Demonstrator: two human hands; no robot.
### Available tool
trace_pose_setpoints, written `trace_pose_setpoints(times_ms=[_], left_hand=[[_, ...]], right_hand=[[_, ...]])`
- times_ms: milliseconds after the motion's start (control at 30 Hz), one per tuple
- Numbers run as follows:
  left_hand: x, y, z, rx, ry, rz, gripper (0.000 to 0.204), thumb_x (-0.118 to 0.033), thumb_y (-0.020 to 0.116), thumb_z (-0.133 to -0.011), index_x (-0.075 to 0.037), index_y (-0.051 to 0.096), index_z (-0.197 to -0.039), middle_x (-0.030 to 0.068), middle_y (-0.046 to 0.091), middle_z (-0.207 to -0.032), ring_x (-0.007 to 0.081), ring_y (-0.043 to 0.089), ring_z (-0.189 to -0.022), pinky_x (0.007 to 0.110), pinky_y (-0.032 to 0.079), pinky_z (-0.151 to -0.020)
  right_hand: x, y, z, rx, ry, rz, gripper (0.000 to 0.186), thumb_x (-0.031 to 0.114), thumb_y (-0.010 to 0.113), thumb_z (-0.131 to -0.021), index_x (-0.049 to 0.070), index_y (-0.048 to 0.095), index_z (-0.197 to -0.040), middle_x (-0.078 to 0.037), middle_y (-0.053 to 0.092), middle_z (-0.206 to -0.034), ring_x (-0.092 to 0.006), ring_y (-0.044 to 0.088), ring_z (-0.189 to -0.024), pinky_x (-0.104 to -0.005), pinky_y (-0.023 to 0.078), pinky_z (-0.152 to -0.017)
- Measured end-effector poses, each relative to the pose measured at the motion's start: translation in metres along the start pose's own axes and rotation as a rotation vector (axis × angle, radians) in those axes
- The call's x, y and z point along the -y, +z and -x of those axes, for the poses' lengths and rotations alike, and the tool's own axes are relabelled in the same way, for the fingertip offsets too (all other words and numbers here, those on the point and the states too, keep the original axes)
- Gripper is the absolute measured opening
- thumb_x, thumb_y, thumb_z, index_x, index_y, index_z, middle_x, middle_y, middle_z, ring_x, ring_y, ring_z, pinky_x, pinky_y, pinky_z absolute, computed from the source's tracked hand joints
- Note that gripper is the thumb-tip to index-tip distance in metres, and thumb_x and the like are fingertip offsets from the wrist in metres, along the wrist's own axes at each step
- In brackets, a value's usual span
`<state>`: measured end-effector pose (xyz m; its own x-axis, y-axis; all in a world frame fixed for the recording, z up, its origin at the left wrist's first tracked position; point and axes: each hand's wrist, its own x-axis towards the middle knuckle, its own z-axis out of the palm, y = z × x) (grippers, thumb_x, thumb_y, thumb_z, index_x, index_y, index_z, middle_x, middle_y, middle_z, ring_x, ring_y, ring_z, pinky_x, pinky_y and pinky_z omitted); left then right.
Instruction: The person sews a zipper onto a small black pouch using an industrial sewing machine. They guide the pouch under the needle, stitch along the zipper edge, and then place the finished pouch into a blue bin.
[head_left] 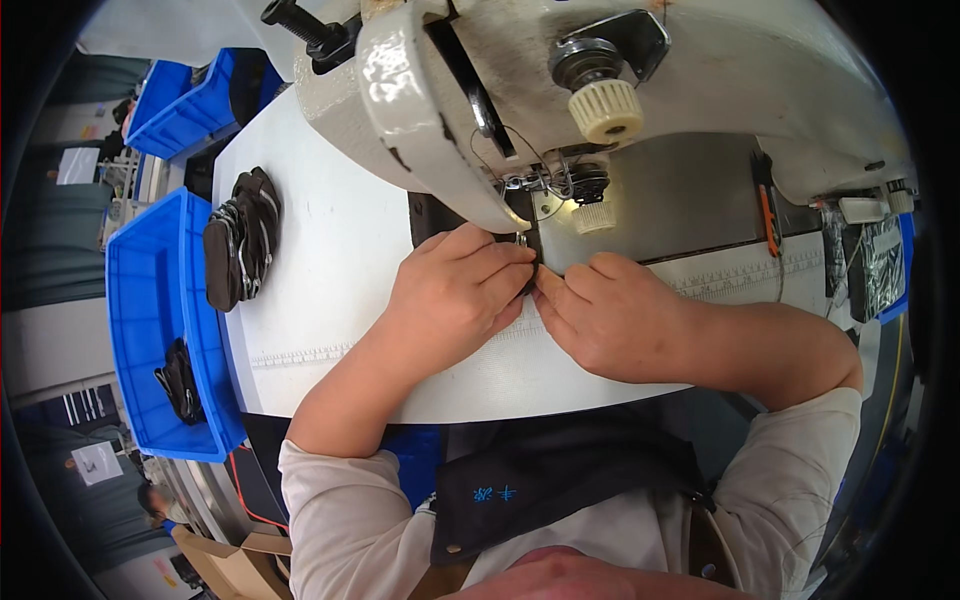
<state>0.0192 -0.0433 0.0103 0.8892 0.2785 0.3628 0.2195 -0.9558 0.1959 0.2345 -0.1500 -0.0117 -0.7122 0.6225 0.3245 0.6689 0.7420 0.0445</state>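
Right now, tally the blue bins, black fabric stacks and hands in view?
Blue plastic bins: 2 (near, far)
Stacks of black fabric pieces: 2 (on table, in near bin)
Hands at the black workpiece: 2 (left hand, right hand)
Total: 6

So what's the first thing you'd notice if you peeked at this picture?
The big cream sewing machine fills the top middle. Right under its needle, the left hand and right hand press together on a small black piece on the white table. At the left sit a stack of black pieces and a bright blue bin.
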Motion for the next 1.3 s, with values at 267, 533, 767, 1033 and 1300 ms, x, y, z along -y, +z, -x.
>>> trace_pose_setpoints(times_ms=[267, 533, 767, 1033, 1300], left_hand=[[-0.008, 0.004, 0.0, -0.003, -0.035, 0.055, 0.038, -0.007, 0.085, -0.062, -0.005, 0.077, -0.099, 0.0028, 0.079, -0.108, 0.0214, 0.068, -0.086, 0.032, 0.059, -0.073], [-0.006, 0.001, 0.003, 0.013, -0.046, 0.085, 0.037, -0.006, 0.084, -0.065, -0.006, 0.078, -0.101, 0.002, 0.079, -0.113, 0.0208, 0.069, -0.088, 0.032, 0.059, -0.076], [0.002, 0.006, 0.002, 0.001, -0.113, 0.058, 0.03, -0.008, 0.082, -0.073, -0.008, 0.079, -0.102, 0.0015, 0.079, -0.113, 0.023, 0.074, -0.097, 0.034, 0.06, -0.081], [0.015, 0.011, -0.004, -0.045, -0.175, 0.046, 0.026, -0.008, 0.08, -0.079, -0.009, 0.079, -0.105, 0.0005, 0.08, -0.113, 0.0248, 0.075, -0.097, 0.038, 0.06, -0.083], [0.024, 0.017, -0.004, -0.091, -0.147, 0.065, 0.028, -0.008, 0.079, -0.079, -0.009, 0.08, -0.107, 0.0002, 0.078, -0.114, 0.0222, 0.07, -0.098, 0.035, 0.059, -0.084]], right_hand=[[-0.003, -0.001, -0.001, -0.066, -0.001, 0.033, 0.018, 0.016, 0.069, -0.079, 0.003, 0.075, -0.09, -0.005, 0.065, -0.081, -0.0174, 0.057, -0.075, -0.0322, 0.039, -0.061], [-0.006, -0.003, -0.002, -0.071, -0.036, 0.041, 0.03, 0.014, 0.07, -0.079, -0.004, 0.076, -0.102, -0.018, 0.075, -0.1, -0.0196, 0.061, -0.077, -0.0316, 0.042, -0.062], [-0.009, 0.006, -0.004, -0.094, 0.022, 0.012, 0.029, 0.011, 0.071, -0.081, -0.005, 0.075, -0.106, -0.019, 0.073, -0.106, -0.0214, 0.062, -0.079, -0.0334, 0.047, -0.062], [-0.017, 0.013, -0.012, -0.097, 0.122, 0.043, 0.029, 0.009, 0.07, -0.083, -0.004, 0.074, -0.109, -0.016, 0.073, -0.105, -0.0213, 0.066, -0.079, -0.0337, 0.051, -0.064], [-0.016, 0.015, -0.016, -0.174, 0.135, -0.008, 0.033, 0.011, 0.068, -0.082, -0.003, 0.073, -0.111, -0.012, 0.072, -0.109, -0.0204, 0.065, -0.084, -0.0341, 0.051, -0.069]])
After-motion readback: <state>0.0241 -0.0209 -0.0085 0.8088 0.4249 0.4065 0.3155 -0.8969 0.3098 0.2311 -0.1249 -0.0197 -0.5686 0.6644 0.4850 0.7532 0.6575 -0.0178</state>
